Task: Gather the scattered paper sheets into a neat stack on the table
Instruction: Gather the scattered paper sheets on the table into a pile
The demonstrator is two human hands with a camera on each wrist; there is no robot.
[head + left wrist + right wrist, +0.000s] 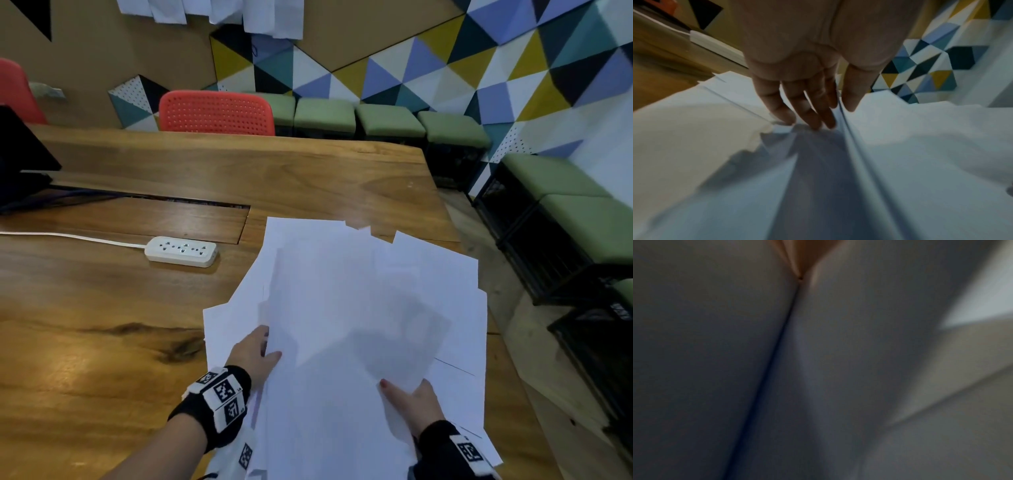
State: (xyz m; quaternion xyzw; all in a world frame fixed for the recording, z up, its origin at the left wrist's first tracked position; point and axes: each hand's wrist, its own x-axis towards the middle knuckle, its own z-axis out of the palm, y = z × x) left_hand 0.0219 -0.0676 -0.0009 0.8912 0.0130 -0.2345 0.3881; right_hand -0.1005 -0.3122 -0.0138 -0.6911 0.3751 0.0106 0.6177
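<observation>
Both hands hold a loose bundle of white paper sheets (346, 308) above the table.

The left hand (255, 353) pinches the bundle's left edge, thumb on top and fingers (807, 104) under the top sheets. The right hand (412, 399) grips the near right part, thumb on top, its fingers hidden. The sheets fan out unevenly beyond both hands, over the brown wooden table (102, 308). A white power strip (181, 251) lies further left of the left hand.

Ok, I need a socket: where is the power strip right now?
In the head view the power strip lies on the table, left of the paper sheets and beyond the left hand.
</observation>
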